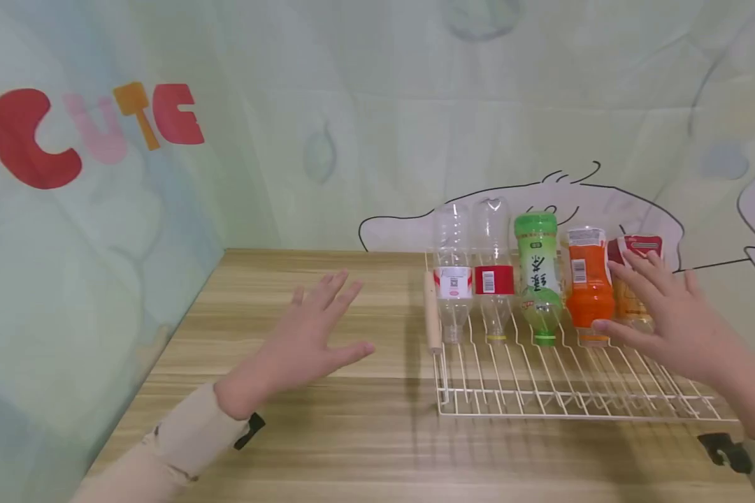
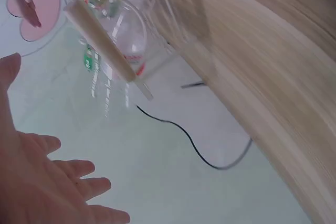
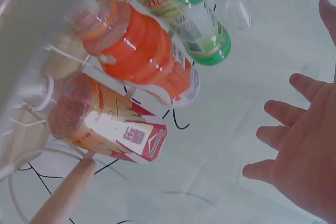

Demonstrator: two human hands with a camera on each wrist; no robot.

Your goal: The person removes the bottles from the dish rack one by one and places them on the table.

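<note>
My left hand hovers over the wooden table, left of the wire rack, fingers spread and holding nothing. My right hand is raised over the rack's right side, fingers spread, overlapping the last bottle in the head view. The white wire rack holds a row of upside-down plastic bottles: a clear bottle with a white label, a clear bottle with a red label, a green bottle, an orange-wrapped bottle and a red-and-yellow bottle. In the right wrist view the right hand is apart from them.
A pale wooden handle runs along the rack's left end, and another wooden bar shows at its right end. The wooden table meets a printed cloth backdrop behind and at left.
</note>
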